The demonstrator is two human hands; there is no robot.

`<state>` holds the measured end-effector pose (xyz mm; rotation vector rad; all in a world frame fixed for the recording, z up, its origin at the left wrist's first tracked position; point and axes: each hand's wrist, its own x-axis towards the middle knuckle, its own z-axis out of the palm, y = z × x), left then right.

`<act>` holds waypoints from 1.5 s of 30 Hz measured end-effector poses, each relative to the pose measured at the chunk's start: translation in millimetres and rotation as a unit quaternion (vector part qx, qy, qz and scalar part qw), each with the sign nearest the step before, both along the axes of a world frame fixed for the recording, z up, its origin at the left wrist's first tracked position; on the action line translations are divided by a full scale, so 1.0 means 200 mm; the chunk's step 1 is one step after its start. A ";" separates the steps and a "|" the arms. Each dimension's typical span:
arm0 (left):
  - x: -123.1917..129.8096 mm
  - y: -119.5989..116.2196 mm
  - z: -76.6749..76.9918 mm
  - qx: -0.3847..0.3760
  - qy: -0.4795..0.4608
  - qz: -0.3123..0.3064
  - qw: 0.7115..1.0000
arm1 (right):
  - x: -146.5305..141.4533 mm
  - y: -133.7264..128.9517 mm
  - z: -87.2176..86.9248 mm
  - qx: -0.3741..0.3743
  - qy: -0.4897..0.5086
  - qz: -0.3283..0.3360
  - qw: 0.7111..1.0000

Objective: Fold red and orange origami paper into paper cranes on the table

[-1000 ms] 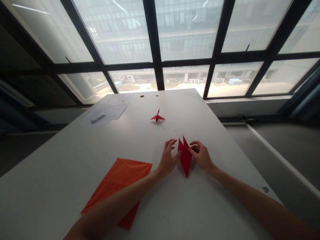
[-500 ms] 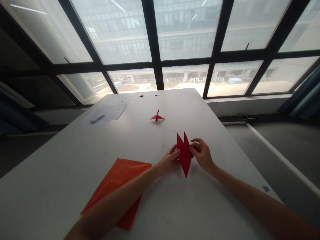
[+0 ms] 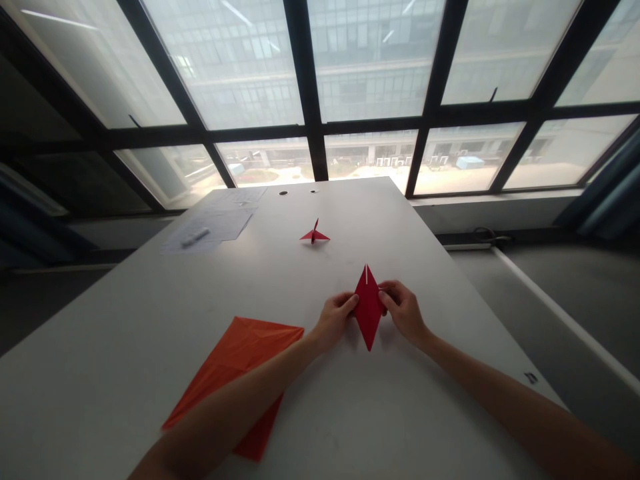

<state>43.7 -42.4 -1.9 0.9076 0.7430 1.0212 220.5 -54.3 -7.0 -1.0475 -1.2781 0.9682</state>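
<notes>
Dark-framed windows rise past a white table. Over it, a red paper diamond, split at its far tip, is pinched at either side by the left hand and right hand. Orange paper lies nearby, a red folded figure farther off.

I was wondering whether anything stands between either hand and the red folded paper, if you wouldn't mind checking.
Nothing visible does: the left hand and right hand each hold a side edge of the red folded paper. The orange paper lies apart, to its left.
</notes>
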 end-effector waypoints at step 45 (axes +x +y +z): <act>-0.03 0.03 0.02 0.117 0.121 0.143 0.975 | 0.01 -0.06 0.08 0.120 -0.306 0.040 0.944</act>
